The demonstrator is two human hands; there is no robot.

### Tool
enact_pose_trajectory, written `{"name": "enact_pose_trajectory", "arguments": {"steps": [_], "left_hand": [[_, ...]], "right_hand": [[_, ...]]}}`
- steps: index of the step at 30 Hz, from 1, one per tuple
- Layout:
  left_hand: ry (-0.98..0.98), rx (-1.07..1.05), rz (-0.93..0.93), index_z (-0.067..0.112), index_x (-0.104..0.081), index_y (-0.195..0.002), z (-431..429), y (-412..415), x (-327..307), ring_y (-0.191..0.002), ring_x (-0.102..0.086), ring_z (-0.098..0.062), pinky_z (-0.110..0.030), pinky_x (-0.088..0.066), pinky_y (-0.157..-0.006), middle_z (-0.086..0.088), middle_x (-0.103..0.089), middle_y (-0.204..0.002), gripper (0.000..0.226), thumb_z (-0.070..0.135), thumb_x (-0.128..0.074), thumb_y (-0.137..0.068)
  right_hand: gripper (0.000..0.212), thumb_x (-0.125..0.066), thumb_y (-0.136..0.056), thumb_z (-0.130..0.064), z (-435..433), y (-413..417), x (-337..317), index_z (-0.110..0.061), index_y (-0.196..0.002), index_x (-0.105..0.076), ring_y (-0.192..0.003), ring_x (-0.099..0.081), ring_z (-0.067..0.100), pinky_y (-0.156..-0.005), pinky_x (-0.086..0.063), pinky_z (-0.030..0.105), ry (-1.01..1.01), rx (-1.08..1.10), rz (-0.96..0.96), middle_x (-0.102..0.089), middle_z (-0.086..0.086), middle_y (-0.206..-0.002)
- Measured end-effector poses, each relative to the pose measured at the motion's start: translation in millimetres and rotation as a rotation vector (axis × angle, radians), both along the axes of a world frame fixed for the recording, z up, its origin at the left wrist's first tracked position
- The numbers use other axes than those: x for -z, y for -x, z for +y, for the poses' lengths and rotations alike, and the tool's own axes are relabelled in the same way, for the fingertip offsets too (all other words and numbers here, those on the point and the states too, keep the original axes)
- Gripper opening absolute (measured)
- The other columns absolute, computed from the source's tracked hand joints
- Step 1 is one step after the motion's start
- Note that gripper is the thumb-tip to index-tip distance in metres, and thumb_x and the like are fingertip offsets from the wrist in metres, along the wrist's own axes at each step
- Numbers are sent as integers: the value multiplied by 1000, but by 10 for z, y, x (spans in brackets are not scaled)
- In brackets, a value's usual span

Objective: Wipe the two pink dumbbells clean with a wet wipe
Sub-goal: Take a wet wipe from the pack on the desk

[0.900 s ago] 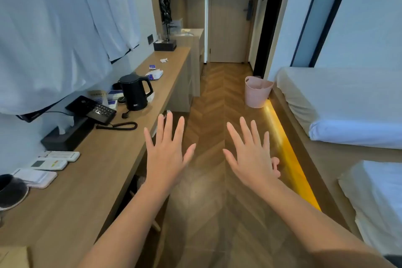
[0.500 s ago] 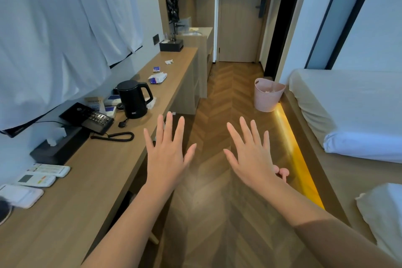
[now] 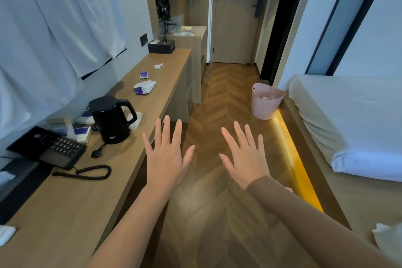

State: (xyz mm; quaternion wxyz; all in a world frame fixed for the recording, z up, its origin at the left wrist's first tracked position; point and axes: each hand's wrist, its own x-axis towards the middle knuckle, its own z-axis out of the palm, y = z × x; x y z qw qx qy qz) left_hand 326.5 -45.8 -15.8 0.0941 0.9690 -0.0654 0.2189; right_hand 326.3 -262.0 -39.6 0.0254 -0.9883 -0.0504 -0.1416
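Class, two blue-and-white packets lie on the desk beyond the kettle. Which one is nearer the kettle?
The larger, crumpled packet is nearer the kettle; the small flat sachet lies farther along the desk, toward the door.

the floor [image 3: 219, 102] showed a brown herringbone pattern. my tabletop [image 3: 65, 213] was light wood, the kettle [image 3: 111, 121] and phone [image 3: 50, 148] black. the bin [image 3: 266, 102] was pale pink, the bed [image 3: 352, 113] white, and the wipe pack [image 3: 144, 87] white with blue.
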Motion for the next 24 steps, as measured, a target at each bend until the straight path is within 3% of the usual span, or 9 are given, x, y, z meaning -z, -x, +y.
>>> {"name": "enact_pose_trajectory", "arguments": {"steps": [6,10,13,24], "left_hand": [[2,10,41,18,-29,-156,46,-795,38,-153,-3,-30,-61,-7,-119,-12,-16,-165,75,60,-20,-94],[-6,-18,98,19,-28,-156,39,-1243,181,-152,3,-28,-61,-7,-120,-12,-15,-165,73,59,-28,-96],[5,-50,111,19,-27,-156,-30,-1648,274,-152,1,-27,-60,-9,-120,-12,-15,-166,76,61,-21,-94],[9,-205,134,21,-24,-157,-383,-3474,516,-151,3,-26,-58,-3,-117,-10,-13,-166,77,63,-23,-92]], "right_hand": [[70,-21,-98,-63,22,-830,-1,-39,-156,9,-154,4,31,-120,-2,55,18,10,50,7,2,-168],[67,-26,-98,-60,10,-1298,123,-39,-157,-2,-153,-3,32,-119,-5,54,-36,-37,72,-2,2,-168],[65,-28,-98,-56,-10,-1730,222,-36,-157,-12,-153,-8,34,-118,-14,57,-86,-77,95,-10,5,-167],[65,-26,-101,-58,-352,-3721,293,-37,-158,-3,-153,8,30,-122,-5,54,-36,-204,183,5,2,-168]]}}
